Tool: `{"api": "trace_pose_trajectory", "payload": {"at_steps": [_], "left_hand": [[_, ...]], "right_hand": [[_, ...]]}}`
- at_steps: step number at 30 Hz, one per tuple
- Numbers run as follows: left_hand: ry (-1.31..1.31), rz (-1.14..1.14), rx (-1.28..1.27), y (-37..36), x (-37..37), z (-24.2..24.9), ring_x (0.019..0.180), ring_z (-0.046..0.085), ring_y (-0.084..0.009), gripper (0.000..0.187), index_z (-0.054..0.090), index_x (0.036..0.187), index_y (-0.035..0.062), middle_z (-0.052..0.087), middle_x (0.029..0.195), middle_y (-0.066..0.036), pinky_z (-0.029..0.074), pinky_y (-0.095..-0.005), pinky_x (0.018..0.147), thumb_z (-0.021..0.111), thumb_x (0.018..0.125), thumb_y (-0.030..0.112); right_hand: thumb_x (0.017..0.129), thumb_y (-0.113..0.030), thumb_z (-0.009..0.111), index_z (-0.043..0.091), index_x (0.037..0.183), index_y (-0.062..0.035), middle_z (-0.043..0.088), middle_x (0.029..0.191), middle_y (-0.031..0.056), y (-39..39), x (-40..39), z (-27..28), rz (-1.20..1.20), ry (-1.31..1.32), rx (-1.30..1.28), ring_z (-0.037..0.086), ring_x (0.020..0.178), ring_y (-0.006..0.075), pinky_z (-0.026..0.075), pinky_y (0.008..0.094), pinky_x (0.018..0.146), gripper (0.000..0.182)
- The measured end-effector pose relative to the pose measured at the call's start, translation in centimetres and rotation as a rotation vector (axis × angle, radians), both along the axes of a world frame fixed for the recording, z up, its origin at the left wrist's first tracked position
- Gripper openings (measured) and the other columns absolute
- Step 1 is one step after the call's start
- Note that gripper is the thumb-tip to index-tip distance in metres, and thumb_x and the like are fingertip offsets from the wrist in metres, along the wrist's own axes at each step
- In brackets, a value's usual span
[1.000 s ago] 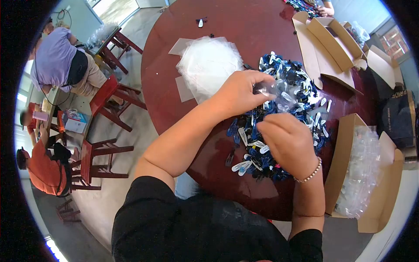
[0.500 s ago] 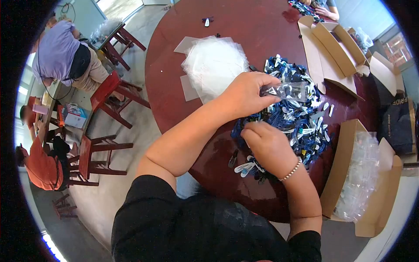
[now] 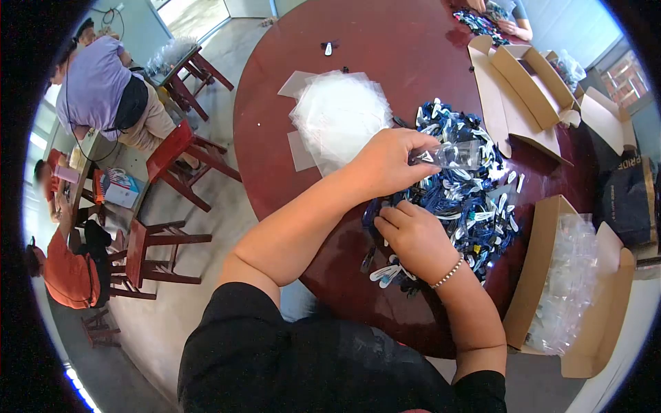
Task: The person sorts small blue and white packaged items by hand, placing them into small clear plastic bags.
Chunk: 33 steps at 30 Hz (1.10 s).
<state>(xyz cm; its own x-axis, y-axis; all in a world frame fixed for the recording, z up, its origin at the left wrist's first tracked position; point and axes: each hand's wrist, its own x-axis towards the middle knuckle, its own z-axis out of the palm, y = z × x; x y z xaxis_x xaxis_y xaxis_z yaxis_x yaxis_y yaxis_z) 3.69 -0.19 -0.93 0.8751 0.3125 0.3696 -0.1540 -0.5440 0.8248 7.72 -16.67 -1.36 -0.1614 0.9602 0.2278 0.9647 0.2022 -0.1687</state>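
My left hand (image 3: 396,158) is closed around one end of a clear plastic bag (image 3: 461,155), held above a heap of snap hair clips (image 3: 475,199). Through the film a small dark and white piece shows near my fingertips. Lower down, my right hand (image 3: 416,237), with a beaded bracelet at the wrist, rests at the near left edge of the heap. Its fingers are bent down among dark blue clips, and whatever they pinch is hidden. White clips (image 3: 387,274) lie beside that hand. A pile of flat clear bags (image 3: 344,113) is spread left of the heap.
An open cardboard box (image 3: 537,275) of filled clear bags (image 3: 568,282) stands at the right edge of the dark red table (image 3: 275,138). More open cartons (image 3: 527,82) lie behind. Another person's hands (image 3: 513,27) work at the far side. Red stools (image 3: 169,151) and seated people are at left.
My right hand has shifted slightly left, its fingers changing position at the heap's edge. The left hand keeps hold of the bag. The whole view has tilted a little.
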Motion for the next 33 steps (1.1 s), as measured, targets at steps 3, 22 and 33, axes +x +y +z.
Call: {"api": "trace_pose_trajectory", "payload": {"at_steps": [3,22,33], "left_hand": [[0.054,0.005,-0.032,-0.2,-0.2,0.4,0.082,0.064,-0.0156,0.037,0.069,0.107,0.0035,0.071,0.096,-0.011,0.050,-0.0288,0.072,0.080,0.075,0.017],[0.049,0.023,-0.054,0.1,-0.2,0.5,0.086,0.065,-0.0167,0.034,0.069,0.106,0.0009,0.070,0.097,-0.012,0.051,-0.0288,0.077,0.079,0.077,0.016],[0.030,0.040,-0.033,0.2,-0.2,0.4,0.081,0.064,-0.0150,0.033,0.070,0.105,0.0022,0.070,0.094,-0.010,0.050,-0.0284,0.072,0.079,0.076,0.016]], "right_hand": [[0.070,-0.010,0.060,0.066,0.094,-0.0025,0.062,0.093,0.0071,0.2,0.0,-0.4,-0.006,-0.006,0.024,0.058,0.084,0.0234,0.051,0.0337,0.076,0.025],[0.083,0.002,0.064,0.063,0.092,0.0020,0.066,0.077,0.0121,-1.2,2.7,3.9,-0.304,0.565,0.142,0.065,0.067,0.0246,0.051,0.0284,0.067,0.009],[0.079,0.002,0.069,0.065,0.090,0.0012,0.064,0.079,0.0099,-1.0,3.8,3.0,-0.260,0.467,0.223,0.062,0.069,0.0192,0.049,0.0283,0.065,0.011]]}}
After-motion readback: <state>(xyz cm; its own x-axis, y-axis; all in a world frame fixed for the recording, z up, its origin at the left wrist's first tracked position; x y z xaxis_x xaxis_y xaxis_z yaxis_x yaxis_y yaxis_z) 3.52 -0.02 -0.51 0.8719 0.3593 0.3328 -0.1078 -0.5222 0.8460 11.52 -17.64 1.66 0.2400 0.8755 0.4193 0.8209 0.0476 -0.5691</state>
